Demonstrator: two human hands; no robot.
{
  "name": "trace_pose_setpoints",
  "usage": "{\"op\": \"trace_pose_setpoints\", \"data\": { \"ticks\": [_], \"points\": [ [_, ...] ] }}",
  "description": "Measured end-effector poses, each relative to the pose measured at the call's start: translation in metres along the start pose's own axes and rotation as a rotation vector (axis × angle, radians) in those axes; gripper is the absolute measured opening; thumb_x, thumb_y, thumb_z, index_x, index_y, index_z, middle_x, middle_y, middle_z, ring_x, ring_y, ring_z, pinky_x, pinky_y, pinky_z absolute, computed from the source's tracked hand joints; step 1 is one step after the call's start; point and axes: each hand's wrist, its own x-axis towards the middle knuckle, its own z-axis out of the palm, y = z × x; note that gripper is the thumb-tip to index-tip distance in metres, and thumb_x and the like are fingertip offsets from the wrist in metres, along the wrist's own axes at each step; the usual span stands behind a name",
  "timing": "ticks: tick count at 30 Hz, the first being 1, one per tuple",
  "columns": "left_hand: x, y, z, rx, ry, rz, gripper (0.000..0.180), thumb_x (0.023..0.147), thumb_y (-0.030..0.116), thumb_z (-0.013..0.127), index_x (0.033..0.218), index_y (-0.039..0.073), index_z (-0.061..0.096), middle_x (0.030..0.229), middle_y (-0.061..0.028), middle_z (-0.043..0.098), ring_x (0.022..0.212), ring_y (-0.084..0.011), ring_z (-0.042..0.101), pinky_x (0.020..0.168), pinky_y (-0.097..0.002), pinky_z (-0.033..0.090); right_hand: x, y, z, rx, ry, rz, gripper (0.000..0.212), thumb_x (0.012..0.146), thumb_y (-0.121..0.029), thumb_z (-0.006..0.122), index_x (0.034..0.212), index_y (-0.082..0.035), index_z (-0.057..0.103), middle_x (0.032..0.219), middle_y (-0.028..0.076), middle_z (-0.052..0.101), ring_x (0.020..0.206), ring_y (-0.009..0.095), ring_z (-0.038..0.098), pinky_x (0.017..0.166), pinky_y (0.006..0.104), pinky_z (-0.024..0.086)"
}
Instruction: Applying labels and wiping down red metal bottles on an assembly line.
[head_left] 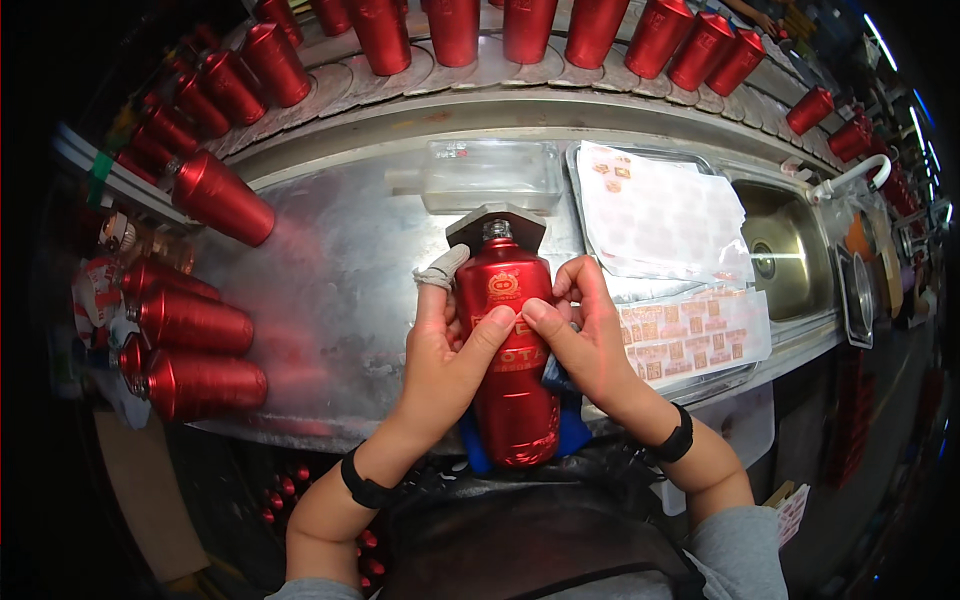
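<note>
A metallic red glass bottle (513,420) with gold print lies in front of me, its clear neck pointing away and its base toward my lap. Under the neck is a grey angular rest (527,224). My left hand (440,345) holds the bottle's left side, with white wrapping on its index finger. From the right side, my right hand (588,340) grips it, index finger bent. Both thumb tips press close together on the printed front. A blue cloth (574,430) shows beneath the bottle. Anything small under the thumbs is hidden.
Sticker sheets (690,335) and a large white sheet (660,215) lie on a tray at right, before a steel sink (790,255). A clear bottle-shaped block (490,178) sits behind the rest. More red bottles (200,320) lie at left; others stand on a curved conveyor (440,75).
</note>
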Motion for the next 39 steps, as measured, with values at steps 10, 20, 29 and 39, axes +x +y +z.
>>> {"op": "trace_pose_setpoints", "data": {
  "ticks": [10,20,29,39],
  "points": [
    [-0.001,-0.005,-0.004,-0.155,0.014,-0.081,0.069,0.095,0.016,0.066,0.151,0.004,0.026,0.138,-0.0201,0.049,0.123,-0.0223,0.054,0.101,-0.0347,0.047,0.004,0.001,0.000,0.018,-0.011,-0.048,0.034,0.089,-0.026,0.074,0.095,-0.009,0.044,0.087,-0.003,0.042,0.074,0.005,0.035,0.064,0.0217,0.034],
    [0.014,0.011,-0.021,0.030,-0.053,-0.062,0.061,0.093,0.017,0.070,0.142,-0.001,0.039,0.137,-0.0171,0.052,0.125,-0.0208,0.052,0.104,-0.0337,0.044,0.002,0.009,-0.003,0.150,-0.037,0.064,0.034,0.092,-0.027,0.072,0.095,-0.008,0.043,0.084,-0.003,0.042,0.074,0.003,0.036,0.065,0.0209,0.035],
    [0.046,0.021,-0.003,0.023,-0.075,-0.219,0.044,0.090,0.013,0.071,0.126,-0.001,0.050,0.116,-0.0128,0.063,0.107,-0.0168,0.060,0.092,-0.0319,0.050,0.002,0.006,0.000,0.063,-0.019,-0.003,0.037,0.090,-0.028,0.073,0.095,-0.008,0.042,0.085,-0.003,0.041,0.074,0.005,0.035,0.065,0.0216,0.034],
    [0.042,0.019,-0.006,-0.074,-0.065,-0.223,0.047,0.088,0.017,0.074,0.126,0.000,0.051,0.117,-0.0128,0.063,0.106,-0.0180,0.062,0.091,-0.0334,0.052,0.002,0.007,-0.001,0.059,-0.023,-0.001,0.035,0.091,-0.027,0.072,0.097,-0.009,0.042,0.085,-0.004,0.041,0.074,0.003,0.035,0.064,0.0204,0.034]
  ]
}}
